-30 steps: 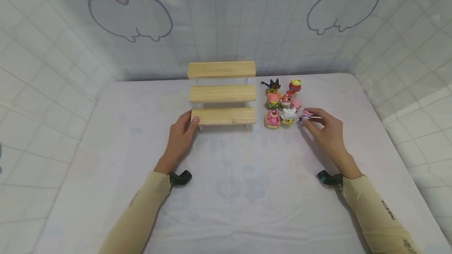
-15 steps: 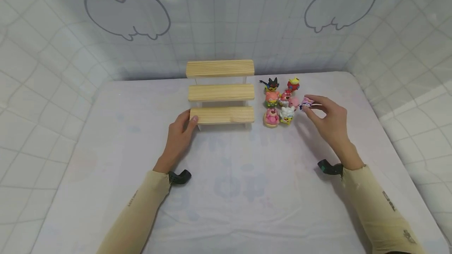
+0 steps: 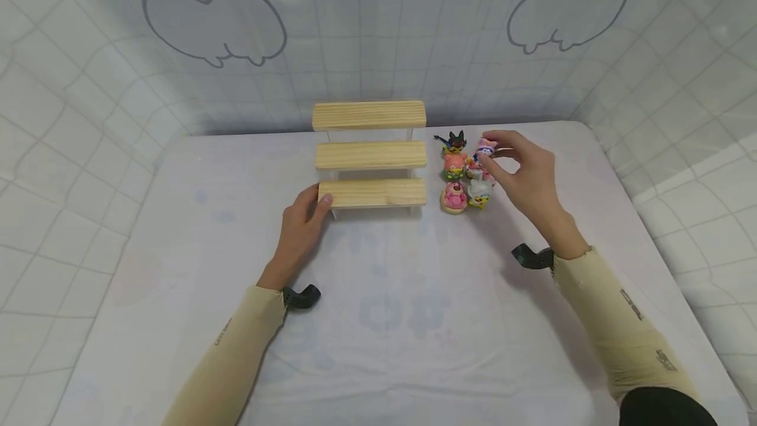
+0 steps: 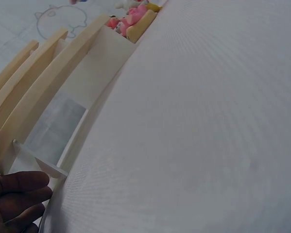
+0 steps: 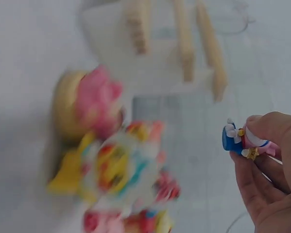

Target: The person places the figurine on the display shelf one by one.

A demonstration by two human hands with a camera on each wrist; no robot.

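A three-tier display shelf [image 3: 370,194] with pale wooden boards and white supports stands at the back of the table. My left hand [image 3: 300,229] grips the left end of its lowest board, thumb on top. In the left wrist view, that hand's fingers [image 4: 21,199] lie beside the white support. My right hand [image 3: 526,176] pinches a small pink, white and blue figurine [image 5: 245,138] between thumb and fingers, held above the other toys. Below it are a pink bear figurine [image 3: 454,197] on a round base, a white-and-yellow figurine [image 3: 480,193] and an orange-pink figurine [image 3: 455,166].
A dark-eared figurine [image 3: 454,142] stands at the back of the toy group, right of the shelf. A white patterned cloth [image 3: 384,347] covers the table. Grid-printed curtains [image 3: 372,38] hang behind and at both sides.
My right hand has lifted the pink, white and blue figurine and carried it left and back, over the toy group. My left hand has stayed on the shelf.
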